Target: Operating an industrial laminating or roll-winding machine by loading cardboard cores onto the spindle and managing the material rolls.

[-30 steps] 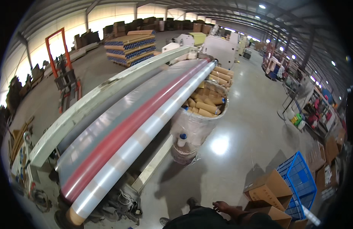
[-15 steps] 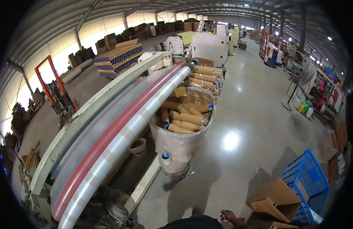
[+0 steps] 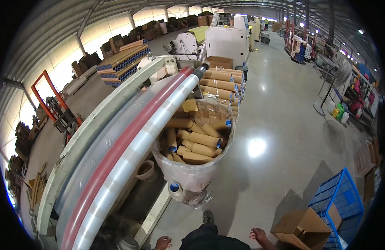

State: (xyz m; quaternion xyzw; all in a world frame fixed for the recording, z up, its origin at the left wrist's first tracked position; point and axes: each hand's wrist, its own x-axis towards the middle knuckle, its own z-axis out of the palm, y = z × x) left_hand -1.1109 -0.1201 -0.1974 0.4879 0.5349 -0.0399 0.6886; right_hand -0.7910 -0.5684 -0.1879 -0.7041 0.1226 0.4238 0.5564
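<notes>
Both hands hung empty, left hand (image 3: 162, 242) by the film rolls (image 3: 130, 154) and right hand (image 3: 259, 236) open near the cardboard box (image 3: 298, 227), bin of tubes (image 3: 196, 141) ahead, so probably between grabs, a reach forward needed.

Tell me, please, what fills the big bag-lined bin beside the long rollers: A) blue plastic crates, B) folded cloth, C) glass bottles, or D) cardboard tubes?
D: the bin is heaped with brown cardboard tubes, some with blue end caps, while both hands, left hand and right hand, hang empty near the floor.
</notes>
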